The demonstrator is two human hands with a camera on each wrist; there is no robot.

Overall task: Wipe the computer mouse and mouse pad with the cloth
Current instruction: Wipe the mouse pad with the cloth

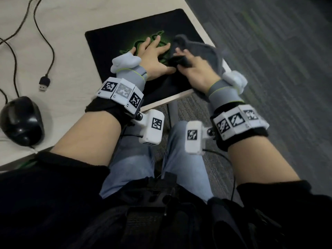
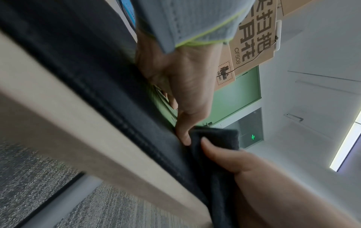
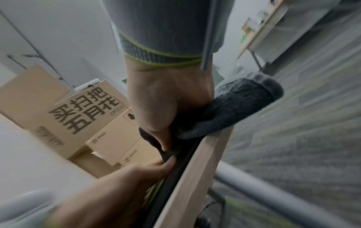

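Two hands work on the mouse pad, a black mat w/ green logo lying at the desk's front-right corner, roughly 12 o'clock in the head view. Left hand lies flat on the pad, fingers straight and spread over the logo, pressing it down, thumb pointing toward 3 o'clock and touching the cloth. Right hand sits just beside it at approx 1 o'clock, fingers curled and clamped on the dark grey cloth; the bunched part is in its grip, the rest flops past the pad's right edge toward 2 o'clock. Rt wrist view confirms it: the right hand is closed round the cloth, which rests on the pad's rim at the desk edge. Left wrist view shows the left hand w/ thumb tip against the cloth. Computer mouse, black, sits on the desk well apart from both hands at 9 o'clock, untouched; its cable loops toward 11 o'clock, USB plug lying loose on the desk.
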